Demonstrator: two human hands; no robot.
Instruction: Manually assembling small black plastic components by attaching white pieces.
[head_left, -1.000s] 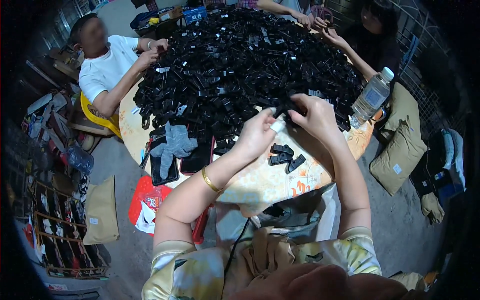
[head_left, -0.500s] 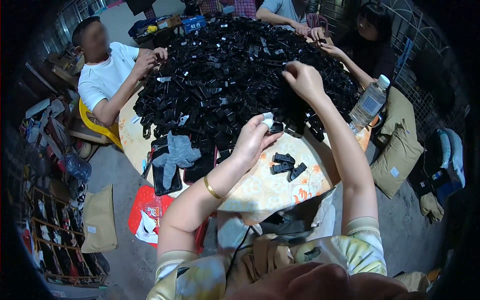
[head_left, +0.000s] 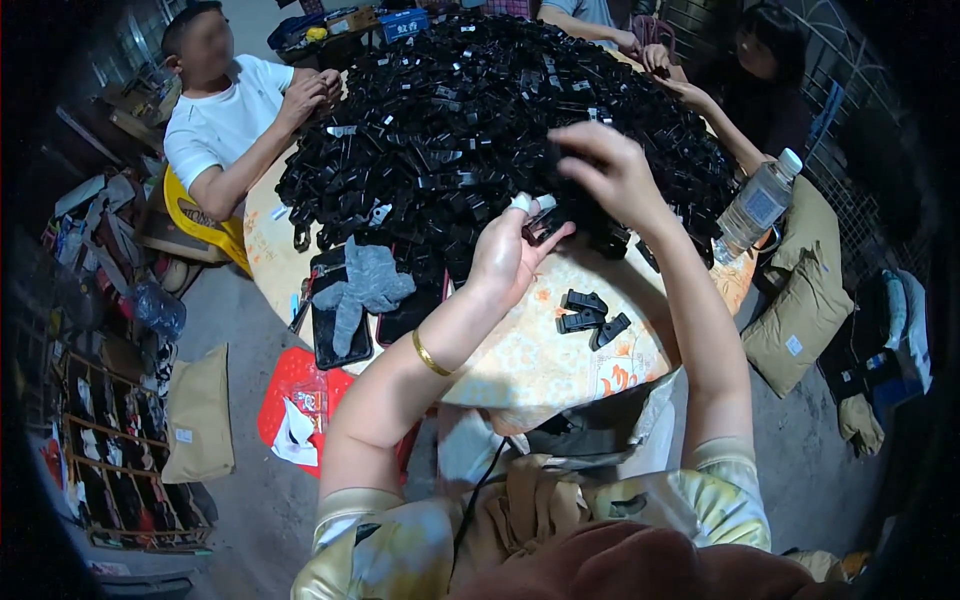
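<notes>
A large heap of small black plastic clips (head_left: 450,130) covers most of the round table (head_left: 520,350). At its near edge my left hand (head_left: 505,255), with white wraps on its fingers, holds a black plastic clip (head_left: 541,234) between thumb and fingers. Over the right part of the heap is my right hand (head_left: 615,175), its fingers bent and smeared by motion; whether anything is in them does not show. A small group of separate black clips (head_left: 583,316) lies on the floral tablecloth in front of me, between my forearms.
A clear water bottle (head_left: 760,205) stands at the table's right edge. To the left lie a grey glove (head_left: 365,290) and dark flat trays (head_left: 325,345). A red stool (head_left: 275,400) is below. Co-workers sit at left (head_left: 235,120) and far right (head_left: 755,110). Stuffed sacks (head_left: 800,320) lean at right.
My right hand has moved slightly left and down over the heap. The fingers of my left hand have opened a little around the black clip. The whole view has shifted slightly.
</notes>
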